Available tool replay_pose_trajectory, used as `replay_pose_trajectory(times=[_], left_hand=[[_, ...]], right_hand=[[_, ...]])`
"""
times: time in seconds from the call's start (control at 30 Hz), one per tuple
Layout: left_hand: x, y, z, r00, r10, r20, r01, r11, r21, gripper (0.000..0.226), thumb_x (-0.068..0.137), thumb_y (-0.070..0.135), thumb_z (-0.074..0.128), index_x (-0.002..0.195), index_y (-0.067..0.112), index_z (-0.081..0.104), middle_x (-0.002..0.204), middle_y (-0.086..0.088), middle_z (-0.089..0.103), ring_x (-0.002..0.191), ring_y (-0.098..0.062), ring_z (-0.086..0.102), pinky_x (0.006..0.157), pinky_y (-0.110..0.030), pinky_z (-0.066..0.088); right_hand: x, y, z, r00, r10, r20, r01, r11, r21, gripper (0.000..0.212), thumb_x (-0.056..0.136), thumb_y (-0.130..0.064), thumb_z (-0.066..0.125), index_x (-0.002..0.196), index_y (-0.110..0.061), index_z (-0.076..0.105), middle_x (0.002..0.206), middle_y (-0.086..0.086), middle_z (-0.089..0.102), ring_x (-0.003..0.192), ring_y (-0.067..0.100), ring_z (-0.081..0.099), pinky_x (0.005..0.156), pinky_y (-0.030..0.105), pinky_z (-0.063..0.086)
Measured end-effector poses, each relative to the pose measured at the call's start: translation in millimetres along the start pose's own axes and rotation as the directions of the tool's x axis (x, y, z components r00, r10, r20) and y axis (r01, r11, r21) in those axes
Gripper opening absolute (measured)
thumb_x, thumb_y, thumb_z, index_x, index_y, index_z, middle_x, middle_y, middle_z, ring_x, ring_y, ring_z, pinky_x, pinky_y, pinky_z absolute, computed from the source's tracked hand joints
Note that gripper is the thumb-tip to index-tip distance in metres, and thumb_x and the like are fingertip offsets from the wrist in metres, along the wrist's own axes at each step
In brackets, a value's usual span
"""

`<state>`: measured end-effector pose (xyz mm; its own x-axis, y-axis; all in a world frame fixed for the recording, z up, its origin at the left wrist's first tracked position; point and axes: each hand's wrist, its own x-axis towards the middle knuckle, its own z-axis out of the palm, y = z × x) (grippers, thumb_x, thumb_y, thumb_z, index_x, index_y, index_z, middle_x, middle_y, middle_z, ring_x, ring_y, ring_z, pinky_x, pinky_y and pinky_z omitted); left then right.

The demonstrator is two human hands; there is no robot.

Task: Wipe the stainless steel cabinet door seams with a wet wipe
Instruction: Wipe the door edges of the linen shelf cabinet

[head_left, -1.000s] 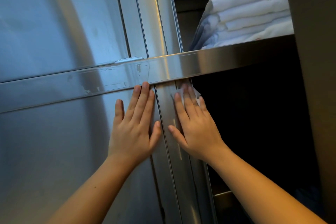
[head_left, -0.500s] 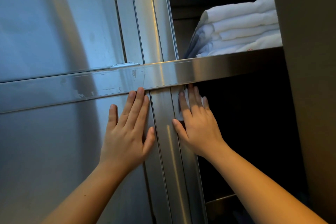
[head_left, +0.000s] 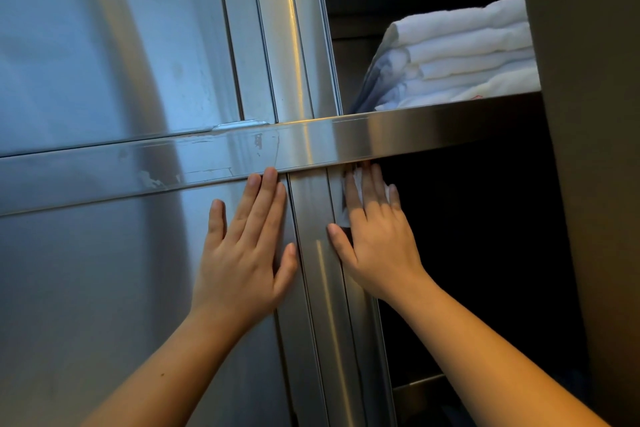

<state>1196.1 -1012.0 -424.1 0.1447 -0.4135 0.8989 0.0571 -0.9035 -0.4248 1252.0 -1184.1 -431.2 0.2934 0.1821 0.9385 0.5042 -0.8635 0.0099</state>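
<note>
A person's left grip (head_left: 242,263) lay flat, fingers straight, on the steel cabinet door (head_left: 104,288) — likely bracing it. The right grip (head_left: 377,246), fingers straight too, pressed the wet wipe (head_left: 349,192) onto the vertical seam (head_left: 350,329) just beneath the horizontal rail (head_left: 415,135) — apparently to clean that corner.

left hand (head_left: 242,263) on door (head_left: 86,288) | wipe (head_left: 344,208) under right hand (head_left: 377,243) (right edge of post (head_left: 320,288)) | towels (head_left: 460,52) on shelf (head_left: 433,132)
</note>
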Motion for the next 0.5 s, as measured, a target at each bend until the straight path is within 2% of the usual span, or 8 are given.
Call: replay_pose_trajectory(times=[0.07,0.13,0.2,0.3,0.33,0.43,0.5], left_hand=[[0,0,0,1.0,-0.002,0.0,0.002,1.0,-0.003,0.062,0.089,0.035,0.036,0.142,0.002,0.032,0.15,-0.013,0.025,0.139,-0.021,0.022,0.112,-0.045,0.01],[0,0,0,1.0,-0.005,0.001,0.005,1.0,-0.005,0.062,0.089,0.035,0.036,0.141,0.002,0.032,0.15,-0.013,0.025,0.139,-0.021,0.021,0.112,-0.045,0.01],[0,0,0,1.0,-0.002,0.005,0.002,1.0,-0.004,0.063,0.089,0.035,0.036,0.142,0.002,0.032,0.15,-0.013,0.025,0.139,-0.021,0.021,0.113,-0.045,0.01],[0,-1,1,1.0,0.006,0.002,-0.006,1.0,0.0,0.063,0.089,0.035,0.036,0.142,0.002,0.031,0.15,-0.014,0.024,0.14,-0.021,0.02,0.113,-0.045,0.009],[0,-1,1,1.0,0.008,0.0,-0.008,1.0,0.002,0.063,0.089,0.035,0.036,0.142,0.002,0.03,0.15,-0.013,0.024,0.14,-0.021,0.02,0.113,-0.045,0.009],[-1,0,1,1.0,0.016,-0.004,-0.016,1.0,0.003,0.063,0.089,0.034,0.036,0.142,0.002,0.029,0.15,-0.014,0.024,0.14,-0.022,0.02,0.113,-0.045,0.009],[-1,0,1,1.0,0.026,-0.011,-0.026,1.0,0.005,0.062,0.089,0.033,0.035,0.142,0.002,0.028,0.15,-0.014,0.023,0.14,-0.021,0.019,0.112,-0.045,0.009]], right_hand=[[-12,2,3,0.999,-0.012,0.052,0.01,0.999,0.048,0.072,0.089,-0.049,0.017,0.144,-0.003,0.013,0.151,0.019,0.003,0.14,0.033,-0.004,0.111,0.04,-0.003],[-16,4,6,0.998,-0.019,0.067,0.015,0.998,0.065,0.072,0.089,-0.052,0.013,0.144,-0.007,0.004,0.151,0.015,-0.008,0.139,0.029,-0.014,0.111,0.037,-0.009],[-9,5,4,0.998,-0.029,0.06,0.026,0.998,0.048,0.073,0.089,-0.051,0.015,0.145,-0.005,0.008,0.152,0.017,-0.001,0.138,0.029,-0.013,0.111,0.037,-0.01],[4,4,0,0.999,-0.029,0.039,0.028,0.999,0.027,0.071,0.092,-0.048,0.026,0.144,0.0,0.019,0.15,0.023,0.019,0.141,0.03,-0.001,0.111,0.034,-0.013],[4,4,1,0.999,-0.025,0.039,0.024,0.999,0.03,0.071,0.092,-0.048,0.026,0.144,0.0,0.019,0.151,0.023,0.019,0.142,0.028,-0.002,0.11,0.032,-0.016],[-5,4,6,0.999,-0.017,0.043,0.015,0.998,0.056,0.073,0.089,-0.052,0.015,0.146,-0.006,0.005,0.152,0.015,-0.005,0.139,0.025,-0.015,0.11,0.032,-0.016],[-16,4,11,0.998,-0.006,0.059,0.001,0.997,0.082,0.072,0.088,-0.053,0.014,0.144,-0.01,0.001,0.15,0.011,-0.012,0.14,0.025,-0.016,0.109,0.032,-0.015]])
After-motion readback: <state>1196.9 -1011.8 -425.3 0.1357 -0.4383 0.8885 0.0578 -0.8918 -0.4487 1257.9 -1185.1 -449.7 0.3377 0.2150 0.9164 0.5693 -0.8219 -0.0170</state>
